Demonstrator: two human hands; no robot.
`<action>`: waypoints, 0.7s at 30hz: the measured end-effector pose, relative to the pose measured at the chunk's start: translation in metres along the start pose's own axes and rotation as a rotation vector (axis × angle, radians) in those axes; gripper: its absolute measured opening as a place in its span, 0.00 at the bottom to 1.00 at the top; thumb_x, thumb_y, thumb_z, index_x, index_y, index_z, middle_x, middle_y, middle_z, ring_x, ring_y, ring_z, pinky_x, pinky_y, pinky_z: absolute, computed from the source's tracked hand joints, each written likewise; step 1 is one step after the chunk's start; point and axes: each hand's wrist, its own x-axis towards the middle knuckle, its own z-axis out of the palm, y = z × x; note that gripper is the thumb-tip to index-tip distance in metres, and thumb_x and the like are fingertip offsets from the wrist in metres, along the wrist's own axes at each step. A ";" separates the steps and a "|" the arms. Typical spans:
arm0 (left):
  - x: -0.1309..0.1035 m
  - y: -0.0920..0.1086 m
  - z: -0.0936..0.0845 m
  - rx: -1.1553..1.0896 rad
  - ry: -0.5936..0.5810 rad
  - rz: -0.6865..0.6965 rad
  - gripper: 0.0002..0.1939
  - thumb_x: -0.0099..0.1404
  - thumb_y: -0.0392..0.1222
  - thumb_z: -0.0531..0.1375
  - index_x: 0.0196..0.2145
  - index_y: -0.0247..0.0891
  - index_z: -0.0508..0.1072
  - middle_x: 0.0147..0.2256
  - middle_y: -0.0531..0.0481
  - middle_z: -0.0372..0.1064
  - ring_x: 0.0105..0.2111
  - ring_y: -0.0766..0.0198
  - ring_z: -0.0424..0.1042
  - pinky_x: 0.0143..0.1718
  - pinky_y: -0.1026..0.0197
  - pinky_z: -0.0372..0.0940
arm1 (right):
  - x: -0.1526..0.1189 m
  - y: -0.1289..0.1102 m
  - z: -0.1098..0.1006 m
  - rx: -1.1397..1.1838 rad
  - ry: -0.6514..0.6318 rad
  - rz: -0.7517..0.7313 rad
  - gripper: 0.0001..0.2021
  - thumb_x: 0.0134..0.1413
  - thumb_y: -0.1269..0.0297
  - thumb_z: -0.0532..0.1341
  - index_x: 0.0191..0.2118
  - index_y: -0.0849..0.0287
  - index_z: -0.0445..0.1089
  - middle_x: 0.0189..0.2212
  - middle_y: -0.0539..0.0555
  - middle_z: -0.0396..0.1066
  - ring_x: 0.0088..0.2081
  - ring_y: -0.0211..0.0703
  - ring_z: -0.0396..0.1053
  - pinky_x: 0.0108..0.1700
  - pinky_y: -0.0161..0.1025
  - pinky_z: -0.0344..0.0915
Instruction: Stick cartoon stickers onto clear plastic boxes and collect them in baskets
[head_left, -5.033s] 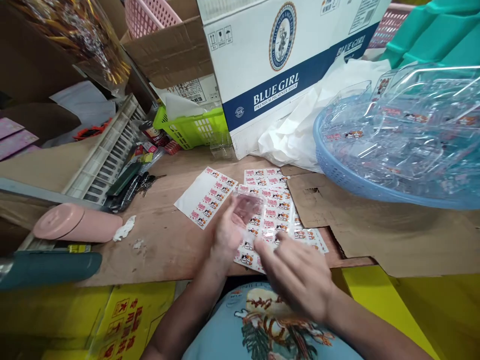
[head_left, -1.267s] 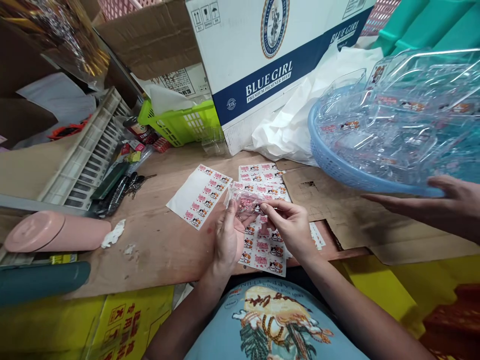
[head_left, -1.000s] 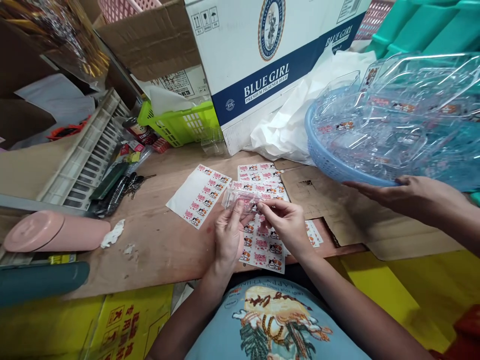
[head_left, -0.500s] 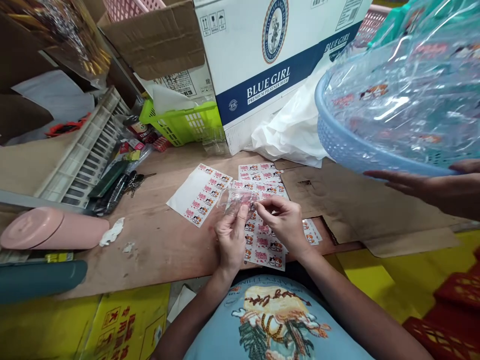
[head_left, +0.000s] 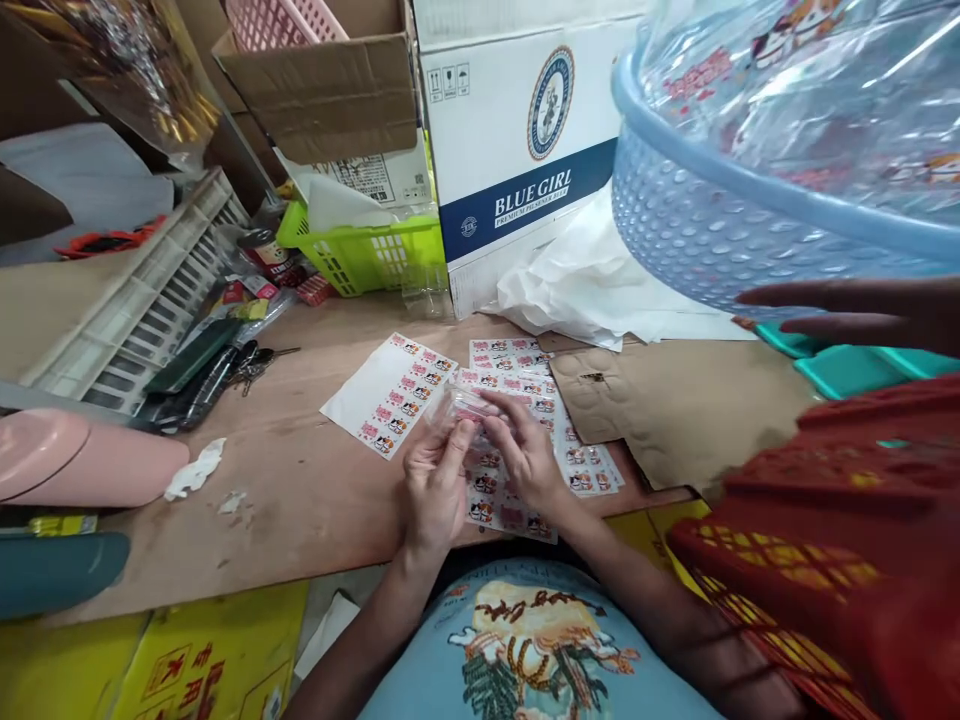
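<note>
- Lowermost, the left hand point(head_left: 435, 490) has its thumb and fingers closed around the near part of a clear plastic box point(head_left: 459, 402), held above the worktop point(head_left: 285, 500).
- The right hand point(head_left: 525, 445) now sits closer to the left than half a second ago; its bent fingers touch the box's right side, though I cannot tell whether they grip anything.
- At lower right, a red crate point(head_left: 892, 500) fills far more of the view.
- Beneath the hands lie overlapping sticker sheets point(head_left: 536, 388); a partly peeled sheet point(head_left: 382, 400), just left, stays put.
- A co-worker's hand point(head_left: 862, 312) is under the blue basket point(head_left: 667, 220), which has risen, uncovering more brown cardboard point(head_left: 697, 390).
- Behind, the basket now hides the right end of the white-and-blue carton point(head_left: 487, 130).
</note>
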 end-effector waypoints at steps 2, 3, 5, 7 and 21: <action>0.003 0.005 -0.004 0.012 0.046 0.050 0.08 0.55 0.43 0.71 0.32 0.38 0.82 0.34 0.50 0.80 0.34 0.66 0.77 0.40 0.66 0.71 | -0.006 -0.003 0.007 -0.064 0.011 -0.030 0.19 0.70 0.58 0.50 0.57 0.59 0.68 0.51 0.61 0.73 0.53 0.48 0.71 0.56 0.45 0.67; 0.006 0.008 -0.007 -0.001 0.061 0.057 0.08 0.55 0.43 0.71 0.32 0.38 0.82 0.33 0.50 0.80 0.33 0.67 0.77 0.40 0.67 0.70 | -0.010 -0.005 0.008 -0.113 0.010 -0.063 0.20 0.70 0.59 0.48 0.60 0.58 0.66 0.54 0.61 0.72 0.55 0.48 0.69 0.58 0.45 0.65; 0.012 0.015 -0.012 -0.057 0.090 0.040 0.08 0.55 0.43 0.71 0.32 0.38 0.81 0.33 0.52 0.80 0.31 0.68 0.76 0.38 0.67 0.70 | -0.019 -0.013 0.008 -0.238 -0.013 -0.161 0.24 0.70 0.61 0.48 0.68 0.56 0.53 0.62 0.62 0.63 0.63 0.49 0.61 0.63 0.49 0.60; 0.016 0.022 -0.016 -0.109 0.110 0.021 0.07 0.55 0.43 0.71 0.31 0.38 0.81 0.32 0.53 0.80 0.30 0.69 0.76 0.37 0.67 0.70 | -0.027 -0.025 0.005 -0.357 -0.059 -0.278 0.32 0.68 0.60 0.52 0.72 0.55 0.40 0.69 0.64 0.50 0.69 0.52 0.50 0.67 0.53 0.54; 0.007 0.042 0.007 -0.091 -0.105 -0.075 0.15 0.57 0.52 0.68 0.27 0.36 0.76 0.25 0.53 0.73 0.22 0.69 0.70 0.25 0.67 0.67 | -0.071 -0.117 -0.070 -1.106 0.236 -0.483 0.38 0.59 0.63 0.64 0.70 0.46 0.47 0.68 0.59 0.52 0.65 0.63 0.55 0.64 0.64 0.53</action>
